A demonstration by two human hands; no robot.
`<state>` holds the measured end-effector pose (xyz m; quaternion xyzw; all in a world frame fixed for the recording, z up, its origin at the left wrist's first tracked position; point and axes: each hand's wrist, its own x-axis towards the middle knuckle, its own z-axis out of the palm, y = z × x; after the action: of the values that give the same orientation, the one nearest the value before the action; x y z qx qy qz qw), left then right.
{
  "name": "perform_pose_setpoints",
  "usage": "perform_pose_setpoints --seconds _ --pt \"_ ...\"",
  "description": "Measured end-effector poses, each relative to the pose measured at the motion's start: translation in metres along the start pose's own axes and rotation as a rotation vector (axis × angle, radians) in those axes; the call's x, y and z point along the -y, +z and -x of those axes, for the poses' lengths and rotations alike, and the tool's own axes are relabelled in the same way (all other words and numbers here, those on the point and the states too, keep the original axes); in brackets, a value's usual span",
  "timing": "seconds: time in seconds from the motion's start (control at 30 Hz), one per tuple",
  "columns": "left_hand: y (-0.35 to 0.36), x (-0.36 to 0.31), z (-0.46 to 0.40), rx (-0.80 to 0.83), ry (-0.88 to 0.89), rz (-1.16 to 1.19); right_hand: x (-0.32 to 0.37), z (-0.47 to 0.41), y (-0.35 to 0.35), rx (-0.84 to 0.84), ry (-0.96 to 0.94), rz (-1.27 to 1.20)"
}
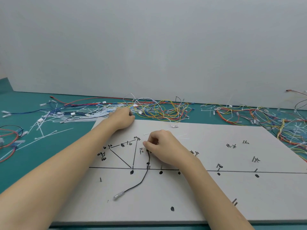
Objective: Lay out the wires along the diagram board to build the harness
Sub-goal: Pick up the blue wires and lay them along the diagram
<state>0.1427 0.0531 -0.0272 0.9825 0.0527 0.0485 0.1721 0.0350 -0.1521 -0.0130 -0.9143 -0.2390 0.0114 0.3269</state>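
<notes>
The grey diagram board [207,188] lies flat before me, marked with black lines, dots, handwritten labels and short metal pegs. A black wire [143,177] runs down the board's middle past a peg pair, its clear-sleeved end lying loose at the lower left. My right hand [163,145] pinches the wire's upper end near the board's centre. My left hand [122,119] reaches past the board's far left corner into a pile of loose wires and cable ties [93,112]; its fingertips are hidden, so what it holds cannot be told.
Tangled coloured wires [166,107] stretch along the wall behind the board. More harness bundles [259,117] lie at the right, and red and black wires [10,136] at the left. White cable ties [181,136] and a small connector [174,126] rest on the board's top.
</notes>
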Motion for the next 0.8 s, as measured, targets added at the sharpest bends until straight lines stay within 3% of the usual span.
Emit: perform_pose_setpoints --seconds 0.23,0.4,0.7,0.8 --pt "0.001 0.002 -0.003 -0.041 0.011 0.014 0.0 0.001 0.002 -0.002 -0.001 0.002" --pt "0.004 0.004 -0.002 -0.158 0.004 0.076 0.0 0.0 0.002 0.0 0.004 -0.001" --pt "0.002 0.004 -0.008 -0.277 -0.102 0.144 0.001 0.0 0.002 -0.002 0.009 0.009" --pt "-0.006 -0.004 -0.011 -0.316 0.038 0.405 0.001 0.001 0.003 0.0 0.007 0.014"
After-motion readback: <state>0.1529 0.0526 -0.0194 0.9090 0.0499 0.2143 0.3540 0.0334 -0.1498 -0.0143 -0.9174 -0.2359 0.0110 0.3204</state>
